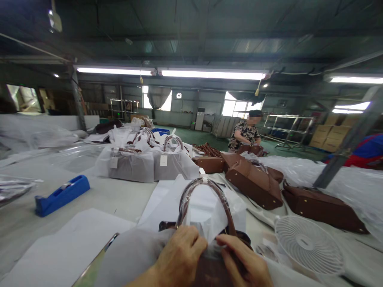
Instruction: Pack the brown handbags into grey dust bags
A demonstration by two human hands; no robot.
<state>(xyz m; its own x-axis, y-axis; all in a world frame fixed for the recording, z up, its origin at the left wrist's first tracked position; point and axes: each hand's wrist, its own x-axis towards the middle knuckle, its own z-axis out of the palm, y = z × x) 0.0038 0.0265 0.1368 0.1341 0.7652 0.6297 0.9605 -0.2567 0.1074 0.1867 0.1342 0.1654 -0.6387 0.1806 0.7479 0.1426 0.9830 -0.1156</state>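
Note:
A brown handbag point(209, 273) stands right in front of me, its two arched handles point(184, 199) wrapped in clear plastic film. White tissue paper point(206, 211) shows between the handles, and a translucent white wrapping sheet point(134, 249) lies along the bag's left side. My left hand point(181, 255) is closed at the bag's top edge, fingers curled on the wrapping sheet. Across from it, my right hand point(247, 261) has its fingers bent together at the right part of the opening, by the foot of a handle; what they pinch is hidden.
A blue tape dispenser point(62, 195) and white paper sheets point(68, 243) lie left. Wrapped, tagged handbags point(131, 165) stand beyond. Several brown bags point(254, 179) and a white fan point(308, 245) are to the right. Another person point(245, 133) handles a bag farther back.

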